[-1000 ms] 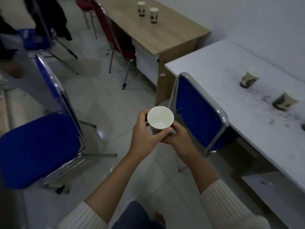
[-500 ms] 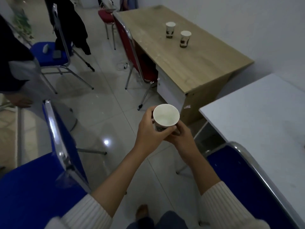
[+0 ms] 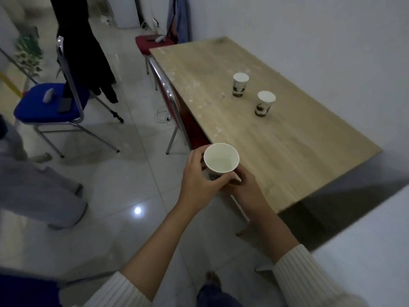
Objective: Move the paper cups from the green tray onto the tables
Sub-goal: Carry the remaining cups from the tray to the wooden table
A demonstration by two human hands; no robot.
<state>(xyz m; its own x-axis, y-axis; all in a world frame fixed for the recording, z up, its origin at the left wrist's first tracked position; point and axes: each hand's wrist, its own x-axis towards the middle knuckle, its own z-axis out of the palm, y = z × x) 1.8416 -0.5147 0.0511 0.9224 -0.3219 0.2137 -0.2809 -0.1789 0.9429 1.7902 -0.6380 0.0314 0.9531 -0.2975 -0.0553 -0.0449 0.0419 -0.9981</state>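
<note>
Wooden table (image 3: 276, 138) now fills the view — both hands, left (image 3: 199, 178) and right (image 3: 245, 187), still clasp the paper cup (image 3: 221, 160).

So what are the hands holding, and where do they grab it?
An empty paper cup, held upright. The left hand wraps around its side wall below the rim, and the right hand supports the lower part, near the base.

Upright empty white paper cup (image 3: 221, 161), hand-held.
</note>
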